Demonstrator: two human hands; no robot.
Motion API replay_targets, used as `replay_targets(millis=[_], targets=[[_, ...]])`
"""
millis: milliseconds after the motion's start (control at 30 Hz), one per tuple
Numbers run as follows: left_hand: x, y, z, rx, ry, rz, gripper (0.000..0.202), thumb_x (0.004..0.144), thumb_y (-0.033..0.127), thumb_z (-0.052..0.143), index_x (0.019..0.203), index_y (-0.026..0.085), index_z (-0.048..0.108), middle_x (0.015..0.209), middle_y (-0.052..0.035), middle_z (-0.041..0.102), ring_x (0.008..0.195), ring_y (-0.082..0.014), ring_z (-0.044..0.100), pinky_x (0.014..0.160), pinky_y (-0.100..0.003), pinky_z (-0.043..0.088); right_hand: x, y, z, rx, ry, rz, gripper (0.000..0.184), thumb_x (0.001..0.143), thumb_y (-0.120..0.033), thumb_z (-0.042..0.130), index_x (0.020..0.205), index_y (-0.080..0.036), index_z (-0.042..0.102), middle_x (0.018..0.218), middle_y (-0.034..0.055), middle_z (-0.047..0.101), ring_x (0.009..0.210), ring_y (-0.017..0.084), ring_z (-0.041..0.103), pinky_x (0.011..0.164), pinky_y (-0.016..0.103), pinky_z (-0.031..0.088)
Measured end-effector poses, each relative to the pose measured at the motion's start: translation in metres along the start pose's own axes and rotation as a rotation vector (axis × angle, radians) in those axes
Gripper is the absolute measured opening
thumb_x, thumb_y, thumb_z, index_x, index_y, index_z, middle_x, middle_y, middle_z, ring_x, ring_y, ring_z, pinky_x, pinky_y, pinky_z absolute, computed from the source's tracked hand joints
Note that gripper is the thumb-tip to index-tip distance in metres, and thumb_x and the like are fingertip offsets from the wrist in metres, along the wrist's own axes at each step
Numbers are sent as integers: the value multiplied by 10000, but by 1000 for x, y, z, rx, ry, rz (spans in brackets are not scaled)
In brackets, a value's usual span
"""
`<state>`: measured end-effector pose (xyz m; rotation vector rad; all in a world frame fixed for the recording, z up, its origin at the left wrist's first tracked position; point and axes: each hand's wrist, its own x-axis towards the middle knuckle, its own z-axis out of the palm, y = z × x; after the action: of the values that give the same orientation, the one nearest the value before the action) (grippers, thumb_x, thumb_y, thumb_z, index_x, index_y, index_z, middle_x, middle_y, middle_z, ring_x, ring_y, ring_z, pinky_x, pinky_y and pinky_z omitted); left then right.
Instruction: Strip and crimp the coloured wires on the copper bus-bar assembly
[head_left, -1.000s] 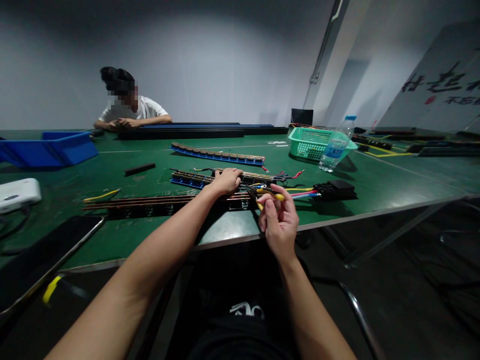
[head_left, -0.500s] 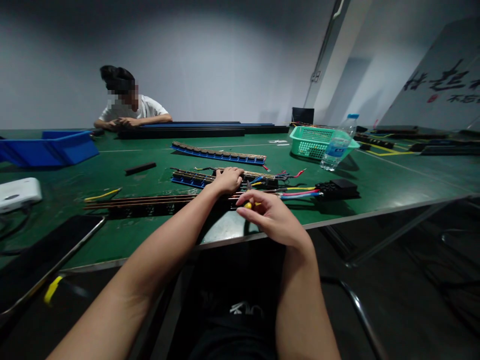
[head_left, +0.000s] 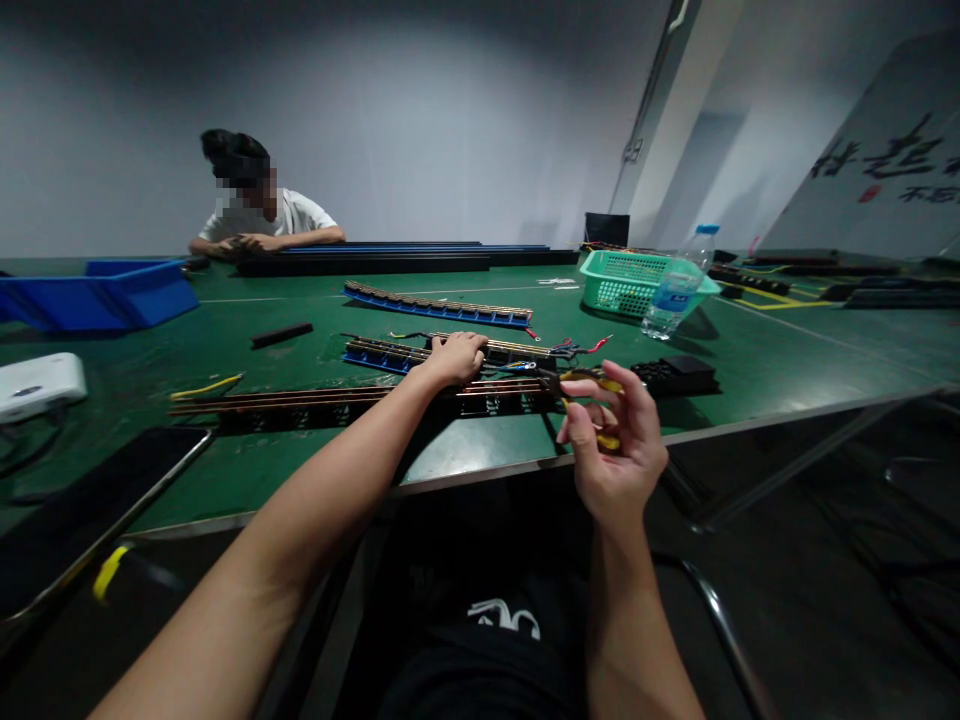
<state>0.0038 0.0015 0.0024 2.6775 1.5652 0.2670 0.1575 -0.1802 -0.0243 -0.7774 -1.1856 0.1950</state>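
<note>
The near bench (head_left: pixel 795 360) is obstructed by a long rail (head_left: pixel 277 407). Room is found to the right of the bottle (head_left: pixel 670 303).

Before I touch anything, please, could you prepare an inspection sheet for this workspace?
Surface: green table with pale lines.
Work pieces: front strip near the table edge; middle strips behind it; rear strip farther back.
Clutter: bottle, basket, blue bin, white box.
Hands: left hand lies on the middle strips; right hand holds yellow-handled pliers; whether the pliers grip anything is unclear.
Cables: yellow wire at left; red lead behind the right hand.
Surroundings: person across the table; plain wall behind.
</note>
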Motion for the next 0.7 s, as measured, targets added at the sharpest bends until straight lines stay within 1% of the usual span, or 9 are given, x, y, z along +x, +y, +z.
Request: replay_targets(millis=[100, 200, 267, 467, 600, 700], targets=[[-3, 2, -3, 4, -5, -6, 475, 983, 227, 330, 1419, 277, 514, 1521, -88, 495, 1386, -287, 431, 1092, -601, 342, 4, -8, -12, -28, 113, -50, 350, 901, -241, 640, 1246, -282, 605, 901, 11, 733, 465, 74, 544, 438, 223, 453], [-4, 1, -3, 3, -2, 1, 470, 985, 227, 329, 1413, 272, 517, 1519, -92, 497, 1387, -286, 432, 1087, -599, 347, 8, -12, -22, -50, 212, -18, 307, 919, -275, 620, 1226, -262, 614, 840, 1, 713, 425, 58, 504, 400, 205, 418], [-3, 1, -3, 0, 0, 2, 466, 986, 228, 330, 1409, 272, 521, 1518, -92, 498, 1386, -291, 433, 1084, -601, 350, 10, -11, -27, -51, 241, -2, 314, 919, -293, 621, 1231, -260, 604, 846, 1, 703, 434, 54, 502, 404, 202, 422], [-3, 1, -3, -6, -5, -6, 471, 988, 226, 329, 1418, 253, 518, 1532, -97, 481, 1397, -301, 418, 1090, -612, 337, 13, 1, -40, -22, 239, -32, 353, 890, -232, 626, 1241, -261, 591, 870, -7, 693, 455, 68, 521, 442, 228, 444], [-2, 0, -1, 3, 0, -4, 465, 993, 228, 327, 1414, 268, 521, 1525, -91, 490, 1393, -291, 425, 1091, -602, 339, 15, 7, -47, -1, 231, -41, 408, 844, -162, 612, 1245, -239, 600, 868, -9, 704, 449, 70, 510, 442, 232, 432], [-1, 0, 0, 9, 3, -6, 459, 996, 233, 329, 1410, 271, 524, 1517, -90, 498, 1390, -288, 430, 1090, -590, 348, 15, 12, -51, 40, 225, -62, 425, 827, -130, 600, 1235, -250, 615, 883, -10, 713, 490, 78, 545, 493, 240, 457]])
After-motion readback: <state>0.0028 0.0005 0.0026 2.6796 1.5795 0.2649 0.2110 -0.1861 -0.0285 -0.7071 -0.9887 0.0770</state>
